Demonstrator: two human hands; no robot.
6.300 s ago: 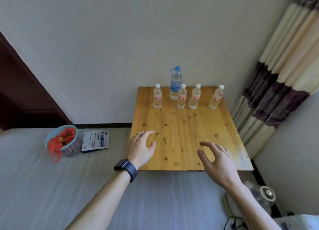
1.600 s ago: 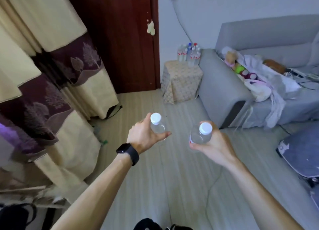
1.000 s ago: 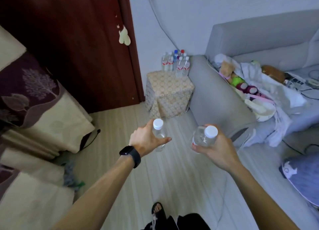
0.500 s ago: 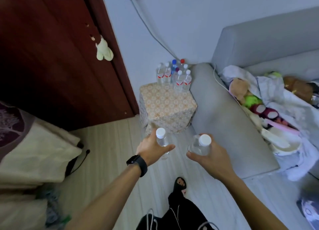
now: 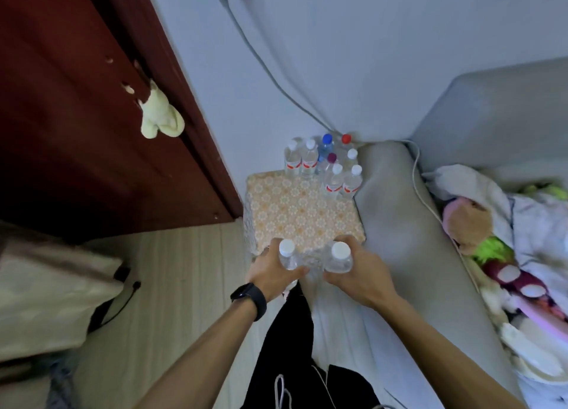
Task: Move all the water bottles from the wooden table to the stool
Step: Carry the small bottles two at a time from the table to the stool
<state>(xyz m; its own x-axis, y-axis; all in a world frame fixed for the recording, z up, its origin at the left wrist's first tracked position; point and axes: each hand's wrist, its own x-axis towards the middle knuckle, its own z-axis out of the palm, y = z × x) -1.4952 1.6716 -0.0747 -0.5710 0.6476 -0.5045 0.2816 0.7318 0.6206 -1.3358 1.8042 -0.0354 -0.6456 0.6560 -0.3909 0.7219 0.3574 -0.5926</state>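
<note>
Stool (image 5: 302, 212) draped in orange-and-white patterned cloth, set on pale plank floor (image 5: 184, 285), just beside grey sofa (image 5: 396, 224). Water bottles (image 5: 335, 179) stood upright in cluster along far edge of stool top, by wall; caps mostly white, one blue, one red. Soft toys (image 5: 467, 224) and cloths heaped on sofa seat.

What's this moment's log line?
left hand grips left bottle | right hand grips right bottle | stool: other bottles at back | not yet placed
</note>
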